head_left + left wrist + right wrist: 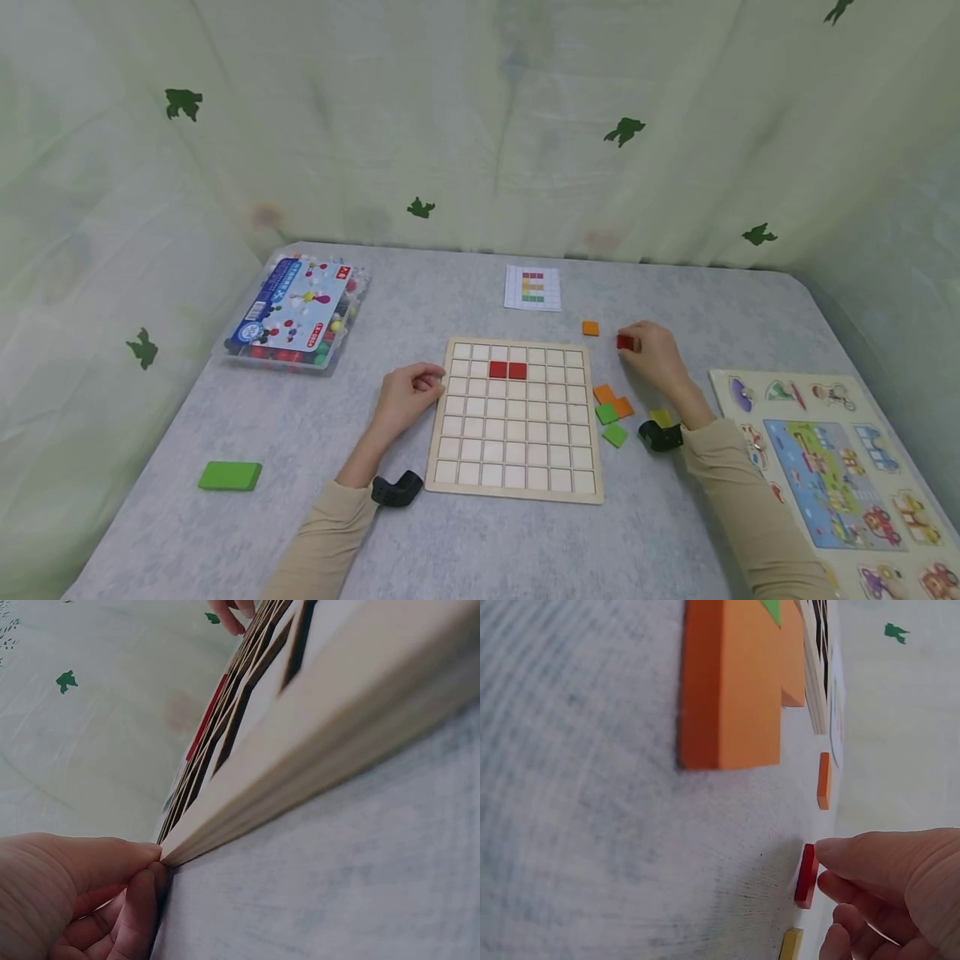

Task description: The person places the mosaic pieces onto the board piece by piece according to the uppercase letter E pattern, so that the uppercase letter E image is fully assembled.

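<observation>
So the right hand (656, 354) has a red tile (625, 342) pinched between thumb and finger, basically no gap beyond the tile itself, other fingers curled loosely. That tile's out to the right of the wooden grid board (515, 492), near a lone orange tile (591, 328); can't tell if it's touching the table (420, 550). Left hand (405, 398) is on the board's left edge, thumb and index pinching it near the top, rest of the fingers curled in. Two other red tiles (498, 369) sit side by side in the board's second row, third and fourth squares. Just off the right edge there's a little bunch of orange tiles (624, 407) and green tiles (615, 435), plus a yellow tile (662, 418) by the right wrist. Beyond the board lies a small pattern card (513, 287)
</observation>
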The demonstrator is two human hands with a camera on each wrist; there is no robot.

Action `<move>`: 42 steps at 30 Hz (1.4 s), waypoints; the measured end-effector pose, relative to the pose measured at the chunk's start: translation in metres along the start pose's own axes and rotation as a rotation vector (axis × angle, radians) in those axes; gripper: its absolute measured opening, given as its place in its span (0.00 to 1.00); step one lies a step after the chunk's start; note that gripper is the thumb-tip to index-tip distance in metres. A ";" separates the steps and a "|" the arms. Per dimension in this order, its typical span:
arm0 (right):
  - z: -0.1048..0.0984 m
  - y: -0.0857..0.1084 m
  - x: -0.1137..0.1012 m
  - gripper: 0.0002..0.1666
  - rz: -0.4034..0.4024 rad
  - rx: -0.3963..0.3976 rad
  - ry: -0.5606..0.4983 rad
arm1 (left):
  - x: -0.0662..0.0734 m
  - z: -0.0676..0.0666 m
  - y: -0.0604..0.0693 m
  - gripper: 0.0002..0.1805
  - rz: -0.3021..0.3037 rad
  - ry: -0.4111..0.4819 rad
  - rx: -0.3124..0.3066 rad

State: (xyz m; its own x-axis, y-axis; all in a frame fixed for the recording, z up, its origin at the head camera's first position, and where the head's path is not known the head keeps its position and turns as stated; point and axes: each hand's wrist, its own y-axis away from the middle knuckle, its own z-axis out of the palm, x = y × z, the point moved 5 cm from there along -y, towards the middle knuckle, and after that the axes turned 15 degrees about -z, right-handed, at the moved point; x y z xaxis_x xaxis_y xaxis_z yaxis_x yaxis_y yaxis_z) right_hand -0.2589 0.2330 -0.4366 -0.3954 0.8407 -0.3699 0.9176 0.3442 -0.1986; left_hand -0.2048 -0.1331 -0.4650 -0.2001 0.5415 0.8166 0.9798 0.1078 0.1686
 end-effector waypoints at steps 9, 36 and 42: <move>0.001 -0.001 0.005 0.18 0.009 -0.003 -0.006 | 0.001 -0.001 0.000 0.10 -0.005 0.008 -0.005; 0.005 -0.001 -0.039 0.16 -0.143 0.004 -0.024 | -0.001 0.000 0.000 0.10 0.010 0.003 0.011; 0.015 -0.002 -0.061 0.16 -0.212 -0.034 -0.085 | -0.001 0.000 0.000 0.11 0.006 -0.006 0.011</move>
State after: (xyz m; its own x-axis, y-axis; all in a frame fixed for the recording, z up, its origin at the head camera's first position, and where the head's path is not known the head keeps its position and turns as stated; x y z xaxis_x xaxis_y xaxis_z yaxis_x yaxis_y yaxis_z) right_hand -0.2372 0.1747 -0.4275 -0.5803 0.7100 -0.3989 0.8138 0.5247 -0.2499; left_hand -0.2043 -0.1338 -0.4659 -0.1945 0.5468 0.8143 0.9809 0.1137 0.1579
